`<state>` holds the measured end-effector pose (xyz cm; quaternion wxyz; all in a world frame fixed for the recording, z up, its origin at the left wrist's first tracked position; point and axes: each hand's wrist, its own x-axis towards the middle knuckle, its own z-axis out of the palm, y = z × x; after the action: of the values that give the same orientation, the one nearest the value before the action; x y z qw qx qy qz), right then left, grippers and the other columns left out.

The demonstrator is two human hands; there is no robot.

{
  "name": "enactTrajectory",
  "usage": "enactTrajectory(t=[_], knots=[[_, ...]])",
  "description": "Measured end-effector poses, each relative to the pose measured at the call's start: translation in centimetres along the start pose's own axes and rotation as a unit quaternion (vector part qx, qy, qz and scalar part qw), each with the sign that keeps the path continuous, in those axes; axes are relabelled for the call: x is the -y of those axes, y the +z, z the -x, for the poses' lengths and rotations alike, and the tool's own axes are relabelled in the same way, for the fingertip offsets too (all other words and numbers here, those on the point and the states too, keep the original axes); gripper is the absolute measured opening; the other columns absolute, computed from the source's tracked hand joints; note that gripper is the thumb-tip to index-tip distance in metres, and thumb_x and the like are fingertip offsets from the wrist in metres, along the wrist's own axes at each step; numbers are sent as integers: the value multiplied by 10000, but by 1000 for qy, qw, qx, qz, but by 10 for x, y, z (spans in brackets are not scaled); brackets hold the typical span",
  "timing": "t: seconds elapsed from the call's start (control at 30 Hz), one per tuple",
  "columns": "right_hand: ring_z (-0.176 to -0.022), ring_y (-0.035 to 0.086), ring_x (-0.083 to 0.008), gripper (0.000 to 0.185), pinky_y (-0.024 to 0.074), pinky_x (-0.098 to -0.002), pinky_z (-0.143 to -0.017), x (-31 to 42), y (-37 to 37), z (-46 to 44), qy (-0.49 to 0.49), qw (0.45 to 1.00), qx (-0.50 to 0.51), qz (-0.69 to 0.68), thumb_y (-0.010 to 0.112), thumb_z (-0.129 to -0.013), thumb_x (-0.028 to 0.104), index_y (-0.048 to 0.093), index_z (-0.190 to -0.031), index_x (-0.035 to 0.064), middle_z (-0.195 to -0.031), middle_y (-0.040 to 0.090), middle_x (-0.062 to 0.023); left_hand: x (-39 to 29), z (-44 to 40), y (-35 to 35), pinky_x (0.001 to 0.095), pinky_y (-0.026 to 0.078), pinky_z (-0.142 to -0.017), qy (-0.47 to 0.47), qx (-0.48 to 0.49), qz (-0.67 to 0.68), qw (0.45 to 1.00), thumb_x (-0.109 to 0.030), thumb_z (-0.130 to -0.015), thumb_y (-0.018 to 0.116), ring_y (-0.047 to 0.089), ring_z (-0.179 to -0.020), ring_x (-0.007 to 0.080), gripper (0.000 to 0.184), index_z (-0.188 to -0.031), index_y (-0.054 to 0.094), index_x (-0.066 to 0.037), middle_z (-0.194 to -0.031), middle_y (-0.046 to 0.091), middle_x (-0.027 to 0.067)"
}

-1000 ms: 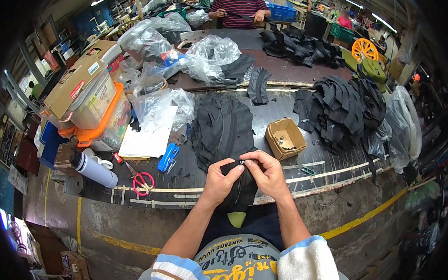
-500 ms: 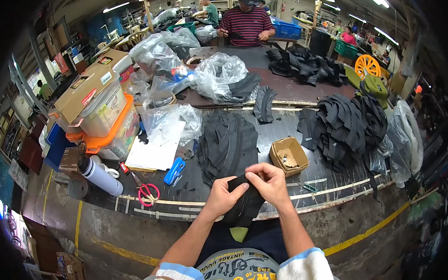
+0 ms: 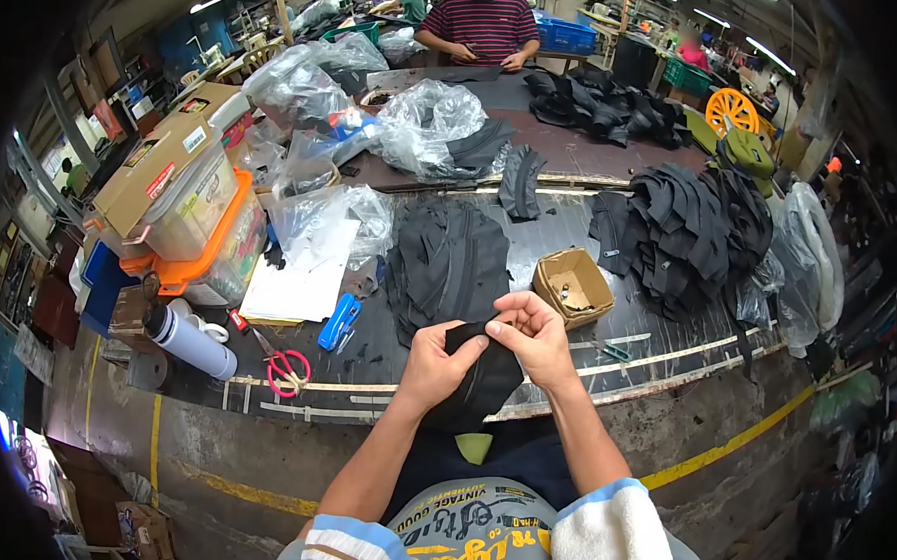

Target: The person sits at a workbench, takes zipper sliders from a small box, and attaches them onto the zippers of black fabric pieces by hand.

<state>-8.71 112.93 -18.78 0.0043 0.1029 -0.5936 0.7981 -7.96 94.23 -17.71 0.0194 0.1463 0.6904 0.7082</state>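
Observation:
Both hands hold a black zippered fabric piece (image 3: 484, 387) at the table's front edge, its lower part hanging toward my lap. My left hand (image 3: 435, 368) grips the top left of the piece between thumb and fingers. My right hand (image 3: 534, 342) pinches the top right edge with thumb and index finger; any small part inside the pinch is hidden. Just beyond the hands lies a pile of black zippered fabric pieces (image 3: 447, 260). To the right stands a small cardboard box (image 3: 598, 302) with a few small metal bits inside.
Pink-handled scissors (image 3: 286, 373), a blue stapler (image 3: 340, 321), papers (image 3: 293, 278) and a lavender bottle (image 3: 193, 343) are at left, near stacked plastic bins (image 3: 197, 204). More black pieces (image 3: 681, 235) are heaped right. Across the table stands a person in a striped shirt (image 3: 484, 29).
The camera view has shifted slightly, so the table sits a little higher and left. My right fingers have spread somewhat above the fabric; both hands keep their hold.

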Motion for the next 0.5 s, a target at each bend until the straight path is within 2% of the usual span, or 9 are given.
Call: enactTrajectory(t=[0.1,0.27,0.4,0.5], knots=[[-748,597,-38,323,442,-130,-680,6,3,1,-7,1000,1,2,729,-928,-37,661,-1243,-8,-933,722,-51,-2,-2,-2,214,399,-571,-22,11,-10,1000,-51,-936,705,478,-626,62,101,-868,705,25,-720,652,-11],[-717,554,-11,322,407,-121,-652,12,4,-2,32,997,-30,-70,751,-912,-31,666,-1221,3,-941,730,-34,-10,2,3,223,396,-567,-39,8,27,999,-52,-934,704,469,-621,64,107,-850,699,15,-706,641,-14],[-797,608,-40,378,443,-139,-728,15,-6,4,53,996,-22,-62,739,-895,-46,644,-1257,13,-995,748,-52,-7,4,3,227,390,-563,-34,9,17,999,-56,-932,707,462,-616,67,114,-839,697,10,-693,627,-18],[-794,609,-41,405,434,-137,-719,14,-6,6,26,999,-11,-46,741,-887,-50,636,-1272,18,-1005,751,-54,-4,5,5,226,388,-562,-23,20,7,999,-55,-932,706,462,-615,67,114,-841,698,13,-693,626,-19]])
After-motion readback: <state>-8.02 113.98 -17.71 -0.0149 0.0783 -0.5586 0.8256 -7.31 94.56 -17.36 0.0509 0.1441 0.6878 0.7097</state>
